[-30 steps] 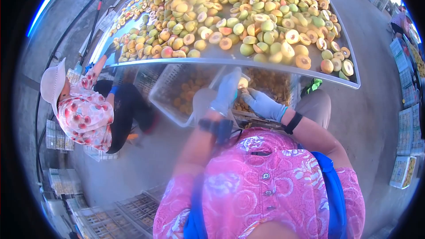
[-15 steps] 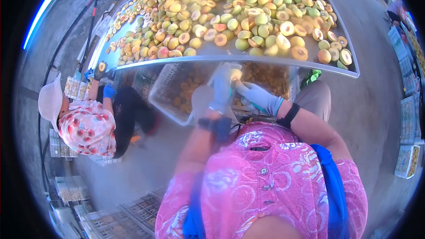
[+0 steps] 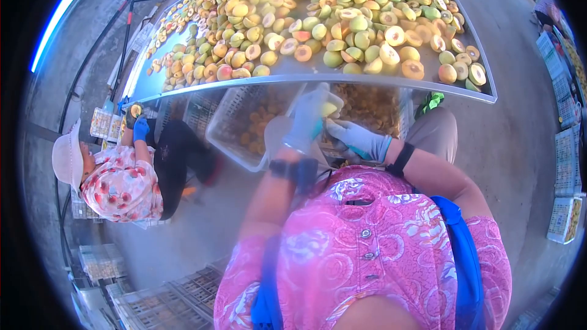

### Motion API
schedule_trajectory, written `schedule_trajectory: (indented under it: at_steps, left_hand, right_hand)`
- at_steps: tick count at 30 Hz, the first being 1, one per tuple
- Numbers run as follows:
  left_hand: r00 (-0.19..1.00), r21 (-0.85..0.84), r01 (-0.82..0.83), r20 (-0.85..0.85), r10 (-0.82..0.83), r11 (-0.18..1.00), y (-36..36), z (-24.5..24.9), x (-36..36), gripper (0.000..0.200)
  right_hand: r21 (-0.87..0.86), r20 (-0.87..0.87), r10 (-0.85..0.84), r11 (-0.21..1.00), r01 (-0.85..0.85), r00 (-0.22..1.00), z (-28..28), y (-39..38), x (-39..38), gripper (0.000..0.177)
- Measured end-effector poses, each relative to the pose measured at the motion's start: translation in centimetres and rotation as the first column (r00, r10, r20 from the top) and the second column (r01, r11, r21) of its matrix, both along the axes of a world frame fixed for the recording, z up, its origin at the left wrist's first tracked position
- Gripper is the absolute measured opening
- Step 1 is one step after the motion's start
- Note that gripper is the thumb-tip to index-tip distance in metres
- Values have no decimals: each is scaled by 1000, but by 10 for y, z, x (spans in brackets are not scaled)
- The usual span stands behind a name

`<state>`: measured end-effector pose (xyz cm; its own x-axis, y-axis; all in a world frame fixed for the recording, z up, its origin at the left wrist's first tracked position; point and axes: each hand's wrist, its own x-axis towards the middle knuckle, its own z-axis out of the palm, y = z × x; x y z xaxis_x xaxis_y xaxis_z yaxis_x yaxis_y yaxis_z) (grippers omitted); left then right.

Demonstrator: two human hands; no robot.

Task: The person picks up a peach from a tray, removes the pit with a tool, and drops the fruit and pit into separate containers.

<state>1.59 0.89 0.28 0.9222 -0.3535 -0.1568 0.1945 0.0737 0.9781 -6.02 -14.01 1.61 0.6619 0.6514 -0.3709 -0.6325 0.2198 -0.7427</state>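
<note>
My left hand point(image 3: 309, 119), in a pale work glove, is closed around a peach half point(image 3: 329, 109) just below the front edge of the metal-rimmed table point(image 3: 318, 79). Motion blurs that hand and the fruit. To its right, my right hand point(image 3: 359, 139), also gloved, has its fingers curled in near the fruit. What they grip, if anything, is hidden. Many halved peaches point(image 3: 361, 24), yellow, green and blushed red, are heaped on the table, several with cut faces up.
Under the table's edge, a white crate point(image 3: 229, 140) and a second crate point(image 3: 405, 116) hold fruit pieces. A co-worker point(image 3: 122, 174) sits at left holding a fruit half. Stacked crates point(image 3: 565, 146) line the right side; more crates point(image 3: 165, 305) stand at lower left.
My left hand has shifted slightly, and the fruit in it sits a little lower and more blurred. My right hand has drawn slightly away from it. The co-worker's hands have come together.
</note>
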Motion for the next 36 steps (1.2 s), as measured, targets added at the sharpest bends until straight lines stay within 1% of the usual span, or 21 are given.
schedule_trajectory:
  at_steps: [2,3,4,5,6,7,8,9,10,12,14,15,17,18,19,20,24,26,31,34,36]
  left_hand:
    - [1000,-42,30,-3,-30,999,1,7,-3,48]
    - [998,-82,63,-9,-64,995,1,10,-5,49]
    - [998,-78,64,-11,-65,995,0,12,-6,49]
    - [997,-169,55,-46,-63,984,0,14,-8,51]
    - [995,-260,39,-79,-61,965,-1,14,-9,53]
    - [995,-259,35,-79,-57,965,-1,12,-10,53]
    - [991,-334,39,-106,-79,942,-1,7,-9,53]
    - [986,-407,43,-128,-104,913,-3,6,-8,53]
    - [987,-407,47,-122,-105,912,-6,4,-5,53]
    - [995,-237,-78,-80,60,968,-12,1,-3,54]
    - [996,-169,-87,-22,85,982,-12,12,-8,57]
    - [994,-97,-101,35,105,990,-11,15,-11,61]
    - [991,-63,-122,43,125,991,-13,5,-6,63]
    - [989,-30,-138,56,140,990,-14,6,-7,64]
    - [988,-28,-143,57,145,989,-12,7,-8,64]
    - [990,-53,-127,46,130,990,-11,8,-11,65]
    - [991,-119,-133,-18,131,984,-13,7,-19,68]
    - [991,-146,-130,-64,121,981,-10,-2,-18,69]
    - [988,-251,-114,-128,83,961,-7,0,-23,71]
    - [972,-354,-159,-220,84,921,-5,-1,-26,70]
    - [957,-480,-159,-288,16,863,-3,-10,-24,68]
  right_hand:
    - [-155,207,-159,969,193,965,-15,8,-2,27]
    - [-152,207,-159,969,193,965,-12,5,-2,27]
    - [-11,44,-112,994,113,993,-6,0,-3,27]
    - [139,-109,-35,989,51,993,-3,-6,-3,27]
    - [140,-108,-31,989,46,994,-10,-12,1,27]
    - [219,-134,79,974,-48,988,-20,-19,7,27]
    - [298,-149,187,945,-136,971,-28,-23,11,27]
    - [297,-144,187,945,-138,972,-23,-23,12,27]
    - [236,-144,160,964,-124,976,-17,-24,13,28]
    - [170,-143,132,980,-107,981,-3,-23,11,28]
    - [-43,2,-96,994,96,995,10,-15,6,29]
    - [-43,1,-95,995,95,995,10,-13,6,29]
    - [-99,92,-126,986,135,988,8,-9,6,29]
    - [-98,87,-117,987,126,989,6,-9,6,29]
    - [-15,-21,-60,998,60,998,3,-11,8,29]
    - [75,-124,3,997,6,992,1,-13,9,29]
    - [100,-156,48,994,-33,987,-10,-15,4,28]
    - [262,-224,102,964,-41,969,-20,-15,1,27]
    - [231,-248,52,973,6,967,1,-8,-10,26]
    - [229,-277,47,973,19,960,-2,-3,-12,28]
    - [221,-274,42,975,21,961,-3,-2,-12,32]
